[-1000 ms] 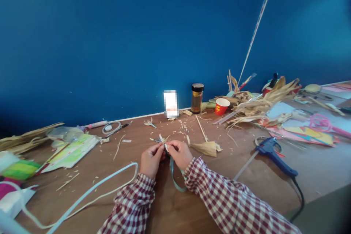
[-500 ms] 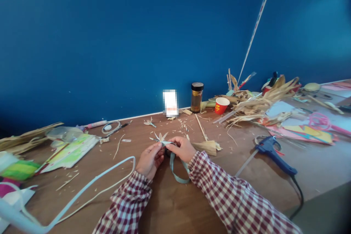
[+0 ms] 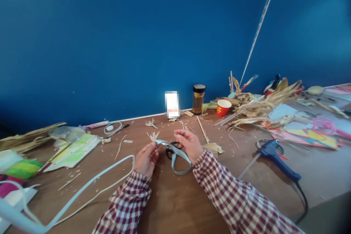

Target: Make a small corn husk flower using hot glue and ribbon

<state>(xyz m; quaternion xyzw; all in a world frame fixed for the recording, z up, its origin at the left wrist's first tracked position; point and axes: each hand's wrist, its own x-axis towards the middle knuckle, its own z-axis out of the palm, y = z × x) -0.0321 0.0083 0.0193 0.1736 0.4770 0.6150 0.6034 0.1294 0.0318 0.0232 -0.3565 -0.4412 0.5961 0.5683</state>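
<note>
My left hand (image 3: 146,157) pinches the base of a small flower (image 3: 155,136) with pale, dry, husk-like petals. From that base a pale blue-green ribbon-like strip (image 3: 182,172) runs right and curls into a loop over the table. My right hand (image 3: 189,145) is just right of the flower, thumb and fingers extended and a little apart, with nothing visible between them; it appears not to grip the strip. Between the hands lie black-handled scissors (image 3: 169,153), partly covered by the strip. Another small flower (image 3: 150,123) rests farther back.
A blue glue gun (image 3: 278,157) with a black cord lies at right. Behind stand a dark-lidded jar (image 3: 198,99), a red paper cup (image 3: 223,108) and a heap of dry husks (image 3: 274,104). A white lamp-like arm (image 3: 93,182) crosses front left. Husk scraps dot the brown table (image 3: 175,204).
My right hand has let go near the flower's base and moved right, its fingers opening. The strip and scissors show more. My left hand has shifted slightly left, and the flower has tilted with it.
</note>
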